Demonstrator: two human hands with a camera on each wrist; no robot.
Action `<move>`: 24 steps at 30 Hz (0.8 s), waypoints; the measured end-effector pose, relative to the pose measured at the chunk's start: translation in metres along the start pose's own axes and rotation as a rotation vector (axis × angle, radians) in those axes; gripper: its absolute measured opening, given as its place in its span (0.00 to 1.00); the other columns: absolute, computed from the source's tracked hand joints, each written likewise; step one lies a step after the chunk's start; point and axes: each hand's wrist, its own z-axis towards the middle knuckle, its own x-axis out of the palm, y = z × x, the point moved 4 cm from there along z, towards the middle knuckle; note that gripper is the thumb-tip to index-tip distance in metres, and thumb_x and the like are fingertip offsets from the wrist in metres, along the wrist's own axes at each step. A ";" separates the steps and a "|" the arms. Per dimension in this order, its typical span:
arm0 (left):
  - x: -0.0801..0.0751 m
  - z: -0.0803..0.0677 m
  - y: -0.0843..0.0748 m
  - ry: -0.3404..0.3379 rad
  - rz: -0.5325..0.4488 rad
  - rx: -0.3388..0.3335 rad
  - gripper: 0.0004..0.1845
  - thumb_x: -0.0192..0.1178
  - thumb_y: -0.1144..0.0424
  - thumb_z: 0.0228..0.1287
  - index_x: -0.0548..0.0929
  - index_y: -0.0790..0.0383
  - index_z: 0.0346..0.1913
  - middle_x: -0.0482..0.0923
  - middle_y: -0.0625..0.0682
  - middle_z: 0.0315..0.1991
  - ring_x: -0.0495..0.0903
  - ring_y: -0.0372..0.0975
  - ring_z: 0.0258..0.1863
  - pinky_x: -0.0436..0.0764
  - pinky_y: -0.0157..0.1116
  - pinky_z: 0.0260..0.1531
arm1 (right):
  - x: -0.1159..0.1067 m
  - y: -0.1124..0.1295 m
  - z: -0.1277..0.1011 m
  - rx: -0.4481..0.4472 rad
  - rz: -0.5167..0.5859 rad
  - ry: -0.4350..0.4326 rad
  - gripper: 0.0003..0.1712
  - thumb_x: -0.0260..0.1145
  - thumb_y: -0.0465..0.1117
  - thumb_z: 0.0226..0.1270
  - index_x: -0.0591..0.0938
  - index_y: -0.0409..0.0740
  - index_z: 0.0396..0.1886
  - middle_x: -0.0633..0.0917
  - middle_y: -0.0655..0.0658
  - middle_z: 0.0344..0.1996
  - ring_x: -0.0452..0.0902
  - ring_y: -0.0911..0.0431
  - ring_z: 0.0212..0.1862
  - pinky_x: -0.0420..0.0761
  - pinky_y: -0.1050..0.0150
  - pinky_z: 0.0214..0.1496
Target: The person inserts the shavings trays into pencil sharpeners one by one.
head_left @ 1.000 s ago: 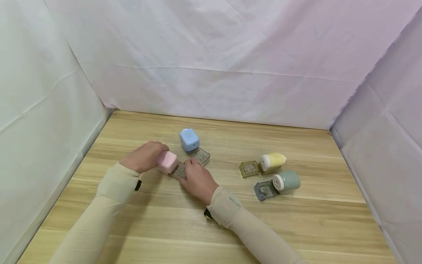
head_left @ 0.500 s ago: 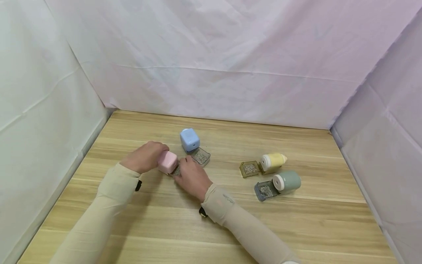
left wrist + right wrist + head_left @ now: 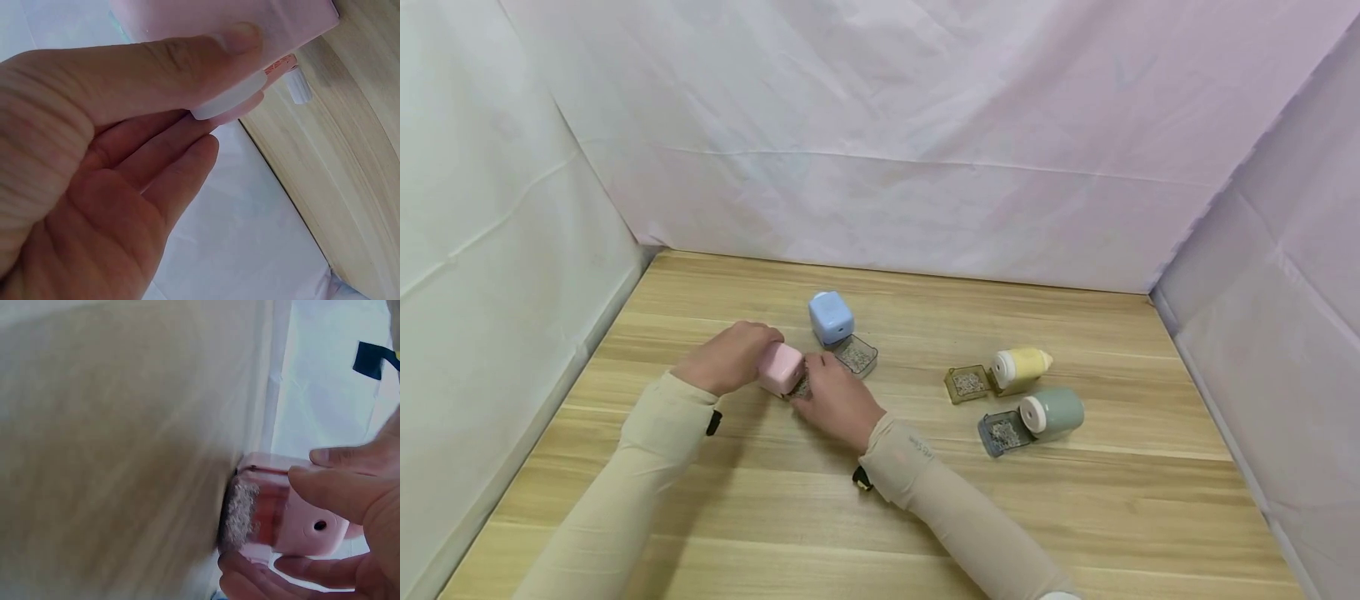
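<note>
My left hand [image 3: 730,358] holds a pink pencil sharpener [image 3: 780,368] steady on the wooden table, left of the middle. In the left wrist view the thumb [image 3: 212,65] presses its pink side; a white-and-pink round part [image 3: 231,100] and a small white crank knob [image 3: 299,85] show at the back. My right hand [image 3: 838,400] grips the see-through shavings drawer [image 3: 240,509] at the sharpener's front, thumb on one side and fingers on the other. Grey shavings lie in this drawer, which is partly drawn out. The fingers hide some of it from the head view.
Behind stands a blue sharpener [image 3: 831,317] with its shavings drawer [image 3: 856,356] out in front. To the right are a yellow sharpener [image 3: 1022,368] and a green sharpener [image 3: 1054,412], each with an open drawer of shavings. White cloth walls [image 3: 910,208] border the table.
My right hand has shifted left toward the pink sharpener, and less of its drawer now shows. The left hand and the other sharpeners stay where they were.
</note>
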 end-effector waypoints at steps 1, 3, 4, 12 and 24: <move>0.000 0.000 0.000 0.000 0.000 -0.001 0.16 0.68 0.85 0.57 0.87 0.73 0.47 0.90 0.62 0.43 0.88 0.50 0.42 0.88 0.48 0.44 | -0.001 -0.001 -0.001 0.000 0.010 0.006 0.35 0.76 0.49 0.73 0.76 0.35 0.70 0.83 0.37 0.62 0.85 0.49 0.60 0.87 0.55 0.63; 0.000 0.000 -0.001 0.000 -0.002 -0.003 0.16 0.68 0.85 0.57 0.88 0.73 0.48 0.90 0.62 0.43 0.88 0.50 0.42 0.88 0.47 0.44 | -0.005 -0.002 -0.002 0.002 0.019 0.010 0.35 0.76 0.50 0.73 0.76 0.36 0.70 0.83 0.38 0.61 0.85 0.50 0.58 0.88 0.56 0.61; 0.001 0.000 -0.001 -0.001 -0.002 -0.002 0.16 0.68 0.86 0.56 0.88 0.73 0.47 0.90 0.62 0.43 0.88 0.50 0.42 0.88 0.47 0.44 | -0.007 -0.002 -0.003 -0.001 0.014 0.007 0.34 0.76 0.50 0.73 0.77 0.37 0.69 0.84 0.39 0.60 0.85 0.50 0.57 0.88 0.56 0.59; 0.001 0.000 -0.002 -0.016 0.000 0.003 0.17 0.68 0.87 0.54 0.88 0.74 0.47 0.90 0.62 0.43 0.89 0.50 0.41 0.88 0.47 0.43 | -0.020 0.000 -0.008 -0.027 -0.118 -0.039 0.24 0.73 0.50 0.76 0.83 0.39 0.62 0.86 0.42 0.54 0.85 0.53 0.50 0.89 0.58 0.50; 0.002 0.000 -0.002 -0.018 -0.036 -0.006 0.19 0.67 0.88 0.52 0.88 0.74 0.47 0.90 0.62 0.42 0.88 0.49 0.41 0.88 0.47 0.43 | -0.011 0.000 -0.013 -0.140 -0.251 0.079 0.11 0.69 0.46 0.77 0.89 0.45 0.37 0.89 0.46 0.38 0.84 0.54 0.40 0.86 0.61 0.40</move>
